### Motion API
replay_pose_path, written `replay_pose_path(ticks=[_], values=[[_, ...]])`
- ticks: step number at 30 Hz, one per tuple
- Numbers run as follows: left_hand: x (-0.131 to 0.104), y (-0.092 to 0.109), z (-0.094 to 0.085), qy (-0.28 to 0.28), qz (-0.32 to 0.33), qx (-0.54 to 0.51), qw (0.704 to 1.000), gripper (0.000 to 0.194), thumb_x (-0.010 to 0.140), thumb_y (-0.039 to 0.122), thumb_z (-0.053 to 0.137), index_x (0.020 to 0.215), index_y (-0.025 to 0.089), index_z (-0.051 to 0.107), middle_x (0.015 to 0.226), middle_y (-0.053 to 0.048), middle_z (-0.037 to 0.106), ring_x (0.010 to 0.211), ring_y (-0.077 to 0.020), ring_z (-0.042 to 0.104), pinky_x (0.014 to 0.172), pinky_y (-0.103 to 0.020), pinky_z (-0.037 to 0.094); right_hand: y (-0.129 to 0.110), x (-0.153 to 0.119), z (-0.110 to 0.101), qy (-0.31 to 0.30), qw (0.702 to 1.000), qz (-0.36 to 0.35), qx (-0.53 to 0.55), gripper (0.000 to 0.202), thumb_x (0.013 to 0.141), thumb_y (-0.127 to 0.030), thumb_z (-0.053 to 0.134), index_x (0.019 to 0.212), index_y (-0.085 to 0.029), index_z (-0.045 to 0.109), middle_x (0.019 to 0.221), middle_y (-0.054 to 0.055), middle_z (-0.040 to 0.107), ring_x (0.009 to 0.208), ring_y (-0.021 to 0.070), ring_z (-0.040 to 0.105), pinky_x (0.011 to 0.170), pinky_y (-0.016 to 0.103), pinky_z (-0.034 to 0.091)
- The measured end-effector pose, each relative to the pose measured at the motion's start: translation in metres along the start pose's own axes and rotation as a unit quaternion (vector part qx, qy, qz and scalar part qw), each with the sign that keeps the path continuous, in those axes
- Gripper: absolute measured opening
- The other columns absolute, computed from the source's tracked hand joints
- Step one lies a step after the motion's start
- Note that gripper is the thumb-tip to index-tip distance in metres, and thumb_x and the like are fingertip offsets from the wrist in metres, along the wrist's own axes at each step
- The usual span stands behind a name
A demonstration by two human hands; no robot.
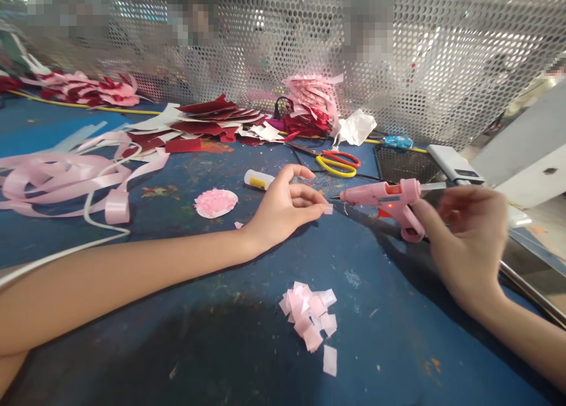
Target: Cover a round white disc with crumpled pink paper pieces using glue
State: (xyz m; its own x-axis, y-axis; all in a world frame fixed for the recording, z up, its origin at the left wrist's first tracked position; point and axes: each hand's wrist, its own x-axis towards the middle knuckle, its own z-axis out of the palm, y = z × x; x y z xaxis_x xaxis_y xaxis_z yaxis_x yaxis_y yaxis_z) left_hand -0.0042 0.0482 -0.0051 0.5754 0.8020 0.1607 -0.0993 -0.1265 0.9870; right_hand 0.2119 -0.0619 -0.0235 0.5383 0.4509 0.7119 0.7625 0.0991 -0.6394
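My left hand (283, 208) reaches over the table, thumb and fingertips pinching a small pink paper square (328, 208). Facing that square is the nozzle of a pink glue gun (384, 197), its small light glowing orange. At the gun's rear, my right hand (471, 241) is smeared by motion, the thumb close to the handle; whether it grips the gun is unclear. Left of my left hand lies a white oval piece (227, 208) covered with ruffled pink bits. Nearer to me is a loose pile of pink squares (307, 312).
Yellow-and-red-handled scissors (338, 163) and a glue tube (257, 179) lie beyond my left hand. Pink ribbon (66, 173) and a white cable (95, 223) spread at left. Red and white sheets (207, 123) line the perforated metal screen (247, 46). A power bank (454, 164) sits at right.
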Motion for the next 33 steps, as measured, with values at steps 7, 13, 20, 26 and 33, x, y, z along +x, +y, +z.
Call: replay_pose_path(ticks=[7,13,20,26,33], values=[[-0.007,0.004,0.004,-0.039,-0.012,-0.006,0.999,0.048,0.065,0.013,0.073,0.096,0.021,0.037,0.069,0.003,0.066,0.064,-0.0109,0.067,0.062,-0.020,0.051,-0.021,-0.016,-0.013,-0.116,0.971,-0.209,0.003,0.022,0.070,-0.016,0.069,0.070,-0.021,0.047,0.055,-0.006,0.046,0.046,0.0060,0.042,0.045,0.021,0.033],[-0.023,0.009,0.017,-0.115,-0.063,-0.015,0.991,0.049,0.066,0.011,0.072,0.097,0.022,0.036,0.070,0.004,0.067,0.053,-0.0053,0.061,0.053,-0.013,0.048,-0.040,-0.030,-0.008,-0.298,0.941,-0.159,-0.016,0.009,0.081,-0.023,0.061,0.090,-0.020,0.058,0.049,-0.009,0.049,0.039,0.0040,0.043,0.042,0.015,0.038],[-0.026,0.010,0.022,-0.124,-0.054,-0.003,0.991,0.047,0.067,0.013,0.071,0.096,0.023,0.036,0.070,0.005,0.066,0.054,-0.0053,0.061,0.054,-0.013,0.049,-0.047,-0.031,-0.011,-0.343,0.927,-0.152,0.015,0.008,0.082,-0.019,0.059,0.088,-0.020,0.064,0.047,-0.009,0.047,0.040,0.0035,0.042,0.042,0.015,0.037],[-0.025,0.009,0.022,-0.119,-0.051,0.011,0.991,0.047,0.067,0.014,0.073,0.094,0.022,0.036,0.070,0.005,0.067,0.053,-0.0060,0.062,0.052,-0.013,0.049,-0.048,-0.029,-0.012,-0.339,0.929,-0.151,0.017,0.008,0.081,-0.020,0.060,0.086,-0.020,0.066,0.046,-0.009,0.049,0.039,0.0034,0.042,0.041,0.015,0.036],[-0.025,0.008,0.023,-0.115,-0.041,0.018,0.992,0.048,0.065,0.014,0.074,0.094,0.022,0.037,0.069,0.004,0.067,0.053,-0.0099,0.064,0.052,-0.017,0.050,-0.050,-0.028,-0.011,-0.325,0.935,-0.144,0.008,0.006,0.079,-0.018,0.062,0.079,-0.021,0.067,0.044,-0.010,0.047,0.038,0.0030,0.041,0.041,0.014,0.036]])
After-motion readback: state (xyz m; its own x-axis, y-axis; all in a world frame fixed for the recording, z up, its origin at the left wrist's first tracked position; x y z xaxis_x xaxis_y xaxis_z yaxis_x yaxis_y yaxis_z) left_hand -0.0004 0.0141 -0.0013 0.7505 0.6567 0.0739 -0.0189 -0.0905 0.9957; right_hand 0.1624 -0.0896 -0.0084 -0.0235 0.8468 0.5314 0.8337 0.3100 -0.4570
